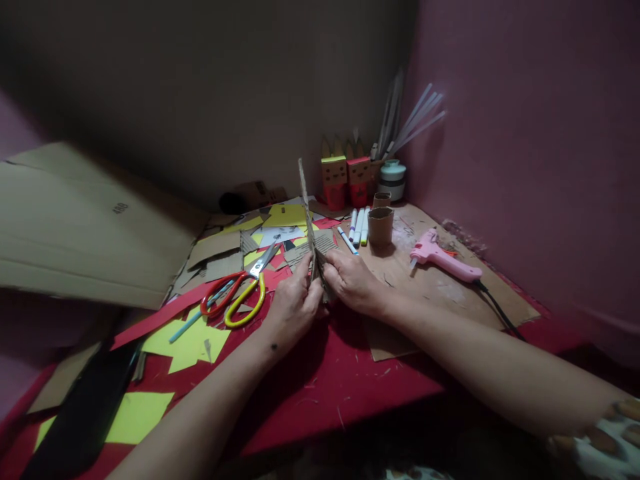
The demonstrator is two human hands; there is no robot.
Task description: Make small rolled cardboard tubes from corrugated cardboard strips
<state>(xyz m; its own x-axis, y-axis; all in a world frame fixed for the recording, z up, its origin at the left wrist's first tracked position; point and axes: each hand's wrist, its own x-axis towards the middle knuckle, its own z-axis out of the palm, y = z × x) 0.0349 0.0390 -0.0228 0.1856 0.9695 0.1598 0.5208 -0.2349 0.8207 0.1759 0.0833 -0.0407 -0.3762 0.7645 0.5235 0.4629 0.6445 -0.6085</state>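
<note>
A piece of cardboard [307,200] stands on edge between my hands, its thin side toward me and its top rising above them. My left hand [299,297] is closed on its lower left side. My right hand [353,280] is closed in a fist against its right side, gripping a bent lower part. Left of my hands lie scissors [257,267] with one red and one yellow handle. Cardboard scraps [220,250] and yellow paper pieces [193,340] spread around them. What my fingertips do behind the cardboard is hidden.
To the right lies a pink glue gun [440,257] with a black cord. Several markers [357,225] lie by a cardboard tube [381,227]. Behind stand two red-based cardboard figures [334,177] and a lidded jar [393,180]. A large cardboard box [90,227] fills the left.
</note>
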